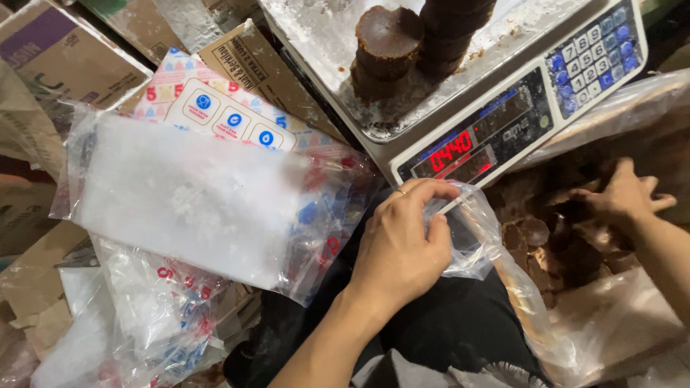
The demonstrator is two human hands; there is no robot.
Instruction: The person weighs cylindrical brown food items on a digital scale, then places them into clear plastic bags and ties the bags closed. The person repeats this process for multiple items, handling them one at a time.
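The left hand (399,251) is pinching the rim of a small clear plastic bag (463,230) between thumb and fingers; the grip is closing firmly on the film, with a thin ring showing on one finger. The small clear plastic bag is hanging just below the front edge of a white electronic weighing scale (517,108), over dark cloth across the person's lap (445,323).

The right hand (622,194) is reaching into a large clear plastic sack of dark brown round sugar blocks (568,259) at the right. Its fingers are curling downward among the blocks; whether the grip is closing on a block cannot be told, as the fingertips are lying partly hidden.

On the scale's steel pan, lined with crinkled clear film (323,36), two stacks of dark brown cylindrical blocks (410,43) are standing upright, touching each other. The scale's red digit display (460,151) is glowing, and a blue and white keypad (593,50) is sitting at its right end.

To the left, a bundle of flat clear plastic bags in a red-and-blue printed wrapper (194,201) is lying tilted, resting on brown cardboard boxes (65,50). More such wrapped bags (151,316) are lying below it, near the left forearm.
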